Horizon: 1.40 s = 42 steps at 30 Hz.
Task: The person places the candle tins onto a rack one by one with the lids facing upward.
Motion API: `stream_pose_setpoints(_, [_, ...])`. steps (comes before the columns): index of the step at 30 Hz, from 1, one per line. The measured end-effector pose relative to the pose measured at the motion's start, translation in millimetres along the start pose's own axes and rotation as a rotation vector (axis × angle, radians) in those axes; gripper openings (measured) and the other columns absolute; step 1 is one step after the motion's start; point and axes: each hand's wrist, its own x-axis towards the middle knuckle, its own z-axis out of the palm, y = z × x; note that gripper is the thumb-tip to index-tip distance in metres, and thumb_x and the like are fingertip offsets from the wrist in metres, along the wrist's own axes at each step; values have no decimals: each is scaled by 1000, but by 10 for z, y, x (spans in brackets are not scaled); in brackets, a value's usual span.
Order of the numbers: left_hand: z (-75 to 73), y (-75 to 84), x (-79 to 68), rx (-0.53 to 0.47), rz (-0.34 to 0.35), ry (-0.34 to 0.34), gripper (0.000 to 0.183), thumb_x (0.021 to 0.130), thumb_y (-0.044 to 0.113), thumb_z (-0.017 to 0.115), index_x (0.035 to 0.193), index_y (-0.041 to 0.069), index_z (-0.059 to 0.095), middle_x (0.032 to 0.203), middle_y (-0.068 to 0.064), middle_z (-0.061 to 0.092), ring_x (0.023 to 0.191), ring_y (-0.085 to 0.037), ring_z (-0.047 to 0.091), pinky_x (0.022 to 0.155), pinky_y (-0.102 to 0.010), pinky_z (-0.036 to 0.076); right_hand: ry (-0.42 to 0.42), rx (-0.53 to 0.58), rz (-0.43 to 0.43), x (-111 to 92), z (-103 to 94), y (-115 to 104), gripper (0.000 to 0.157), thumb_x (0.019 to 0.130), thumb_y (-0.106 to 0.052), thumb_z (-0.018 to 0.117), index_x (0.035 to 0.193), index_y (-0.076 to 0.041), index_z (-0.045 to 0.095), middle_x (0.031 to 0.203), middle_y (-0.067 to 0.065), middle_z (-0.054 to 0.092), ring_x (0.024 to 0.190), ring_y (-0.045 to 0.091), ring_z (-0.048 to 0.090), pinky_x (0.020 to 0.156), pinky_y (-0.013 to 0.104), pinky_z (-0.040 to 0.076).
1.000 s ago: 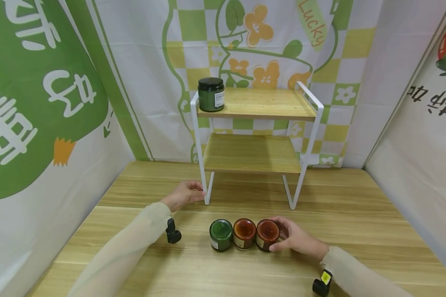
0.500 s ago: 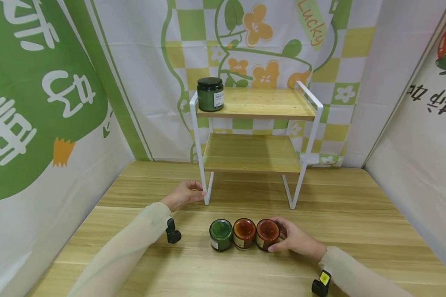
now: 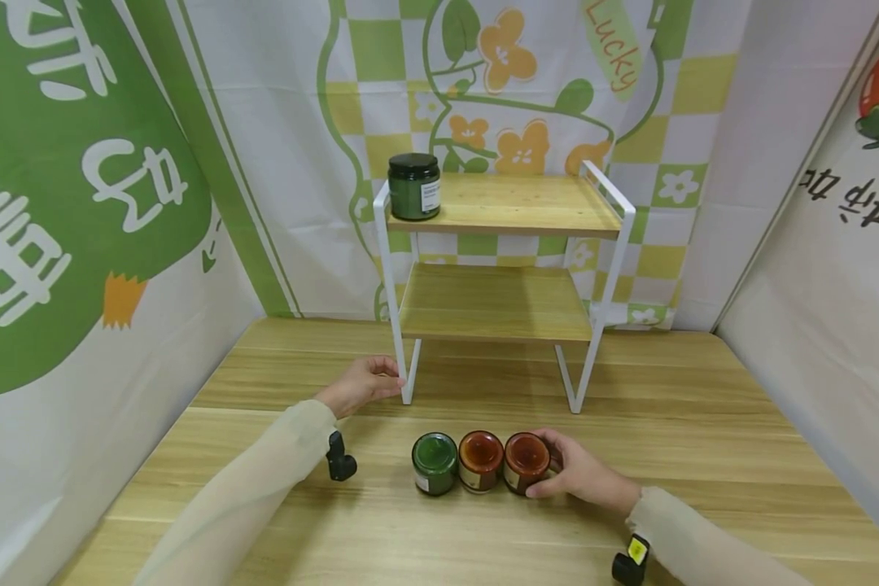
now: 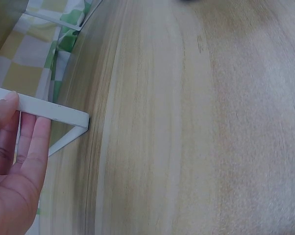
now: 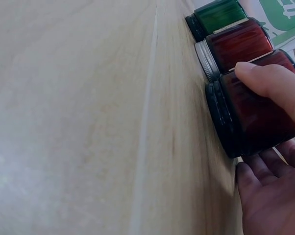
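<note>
My left hand (image 3: 362, 384) pinches the lower front leg of a white-framed shelf rack; in the left wrist view the thumb lies on one side of the white leg (image 4: 59, 111) and the fingers on the other. Three glass jars stand upside down in a row on the table, lids down. My right hand (image 3: 589, 474) grips the rightmost, a dark red-brown jar (image 3: 526, 457) with a black lid (image 5: 223, 120), thumb on its near side. Beside it are an amber-red jar (image 3: 481, 457) with a silver lid (image 5: 207, 61) and a green jar (image 3: 435, 457).
The two-tier rack (image 3: 494, 301) stands behind the jars. On its wooden top shelf (image 3: 520, 199), at the left end, sits an upright green jar (image 3: 413, 191) with a black lid. Printed cloth (image 3: 278, 146) hangs around the wooden table (image 3: 439, 537).
Both hands keep their holds. The whole scene shifts very slightly in the head view, and the jars stay in their row.
</note>
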Motion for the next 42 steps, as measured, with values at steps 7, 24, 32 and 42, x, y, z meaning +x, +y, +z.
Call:
stream_pose_setpoints(7, [0,7,-6,5,-7,-4,13,94,-2,59,104,2,51,103,-7,52,104,-26,59,97,-35,53,6,-29,19,10,0,0,71,76,-5,80,131,10,38,128,23,54,109,1,58,95,15,47])
stream_pose_setpoints(24, [6,7,9,37,-10,-7,16,93,1,61,105,1,52,103,-7,52,95,-18,59,100,-41,51,82,-60,8,-40,-60,-34,74,78,-5,79,132,18,35,127,32,51,106,-2,58,92,14,48])
stream_pose_setpoints(32, [6,12,12,32,-8,-10,14,93,-1,60,103,2,51,102,-6,52,94,-18,59,99,-40,52,201,-34,-127,-18,-176,-300,63,81,-1,76,129,16,39,118,0,59,104,1,60,87,16,53])
stream_pose_setpoints(42, [13,30,-13,22,-4,-6,11,94,-2,59,101,3,52,101,-5,53,94,-17,60,96,-37,53,277,-6,-160,34,-297,-677,59,82,3,73,133,-1,44,115,-8,59,102,7,62,80,23,58])
